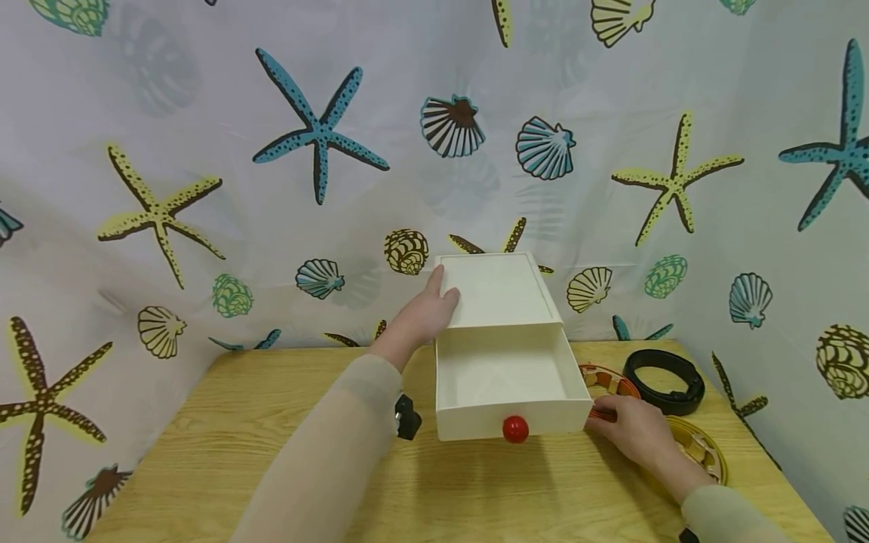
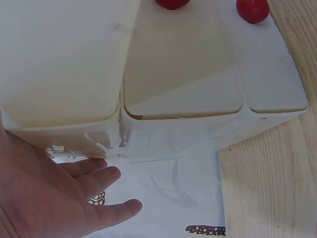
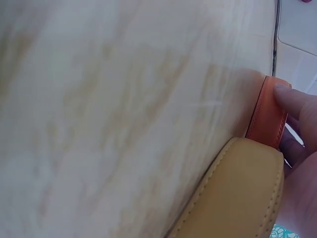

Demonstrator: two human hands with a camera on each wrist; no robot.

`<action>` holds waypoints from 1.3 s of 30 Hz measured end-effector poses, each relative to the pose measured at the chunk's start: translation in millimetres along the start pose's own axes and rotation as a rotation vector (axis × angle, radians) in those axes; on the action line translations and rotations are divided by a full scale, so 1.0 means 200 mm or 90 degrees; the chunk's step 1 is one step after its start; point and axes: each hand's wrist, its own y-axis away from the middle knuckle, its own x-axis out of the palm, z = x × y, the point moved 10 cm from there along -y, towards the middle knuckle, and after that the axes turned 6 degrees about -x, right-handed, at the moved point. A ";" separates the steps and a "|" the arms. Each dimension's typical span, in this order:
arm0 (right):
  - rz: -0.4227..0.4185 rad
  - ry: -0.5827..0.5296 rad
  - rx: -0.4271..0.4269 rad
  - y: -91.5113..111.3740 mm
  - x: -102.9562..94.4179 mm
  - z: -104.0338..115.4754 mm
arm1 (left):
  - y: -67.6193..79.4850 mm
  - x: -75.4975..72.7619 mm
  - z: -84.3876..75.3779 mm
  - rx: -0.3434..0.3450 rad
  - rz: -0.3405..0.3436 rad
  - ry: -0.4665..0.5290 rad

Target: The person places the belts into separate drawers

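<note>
Right hand (image 1: 638, 434) had the orange-red belt (image 3: 267, 111) at its edge, thumb on the strap's face and the other fingers tucked behind: narrow pinch, no visible gap at the thumb. Left hand (image 1: 424, 309) was open, touching the left side of the white drawer unit (image 1: 498, 290); 3 fingers showed extended and spread in the left wrist view, nothing gripped. For a good hold, I'd say the pinch had to span all turns of the coil, otherwise the strap could spring loose. Any lift wanted clearance from the side of the open drawer (image 1: 502, 369), and from the yellow belt (image 1: 709, 452), which sat tight against the orange-red strap in the right wrist view. Left hand needed only light pressure; a hard shove would likely skid the unit. Belt location: on the table (image 1: 292, 422), just beside the drawer's right side, near the black belt (image 1: 692, 391). Looks: coiled, smooth orange-red strap, darker stitched edge, lighter fittings inside the loop. Buckle not clear. Drawer was pulled out, bare inside, 1 glossy red knob (image 1: 515, 429) on its front. Left wrist view had 2 red knobs.
</note>
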 end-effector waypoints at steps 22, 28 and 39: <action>-0.034 -0.032 -0.007 0.02 -0.07 0.01 | -0.01 0.00 0.00 0.003 0.002 -0.011; -0.044 -0.038 -0.004 0.04 -0.09 0.02 | 0.00 0.01 0.01 0.000 0.003 -0.008; -0.069 -0.061 -0.004 0.07 -0.16 0.06 | 0.01 0.00 0.00 -0.008 -0.004 -0.010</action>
